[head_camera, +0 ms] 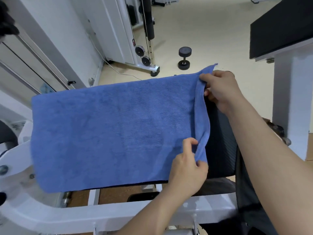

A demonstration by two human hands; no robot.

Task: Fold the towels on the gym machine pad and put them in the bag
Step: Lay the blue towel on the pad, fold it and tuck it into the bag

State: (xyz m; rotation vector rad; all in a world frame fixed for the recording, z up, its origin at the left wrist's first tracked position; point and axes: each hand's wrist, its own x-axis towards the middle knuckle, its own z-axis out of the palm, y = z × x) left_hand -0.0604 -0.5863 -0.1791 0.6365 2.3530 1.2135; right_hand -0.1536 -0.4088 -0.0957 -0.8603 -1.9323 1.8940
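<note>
Across the pad [220, 150] lies a blue towel [110, 129]; left hand [188, 168] pinches its right edge near, right hand [221, 89] far.

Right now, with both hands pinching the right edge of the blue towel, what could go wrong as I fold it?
1. The blue terry towel seems to hang past the black ribbed pad over the white metal frame on the left; a hard pull could drag it off.
2. The left hand and right hand pinch only the thin hem, and the far corner pokes out loose, so the fold may land skewed.
</note>
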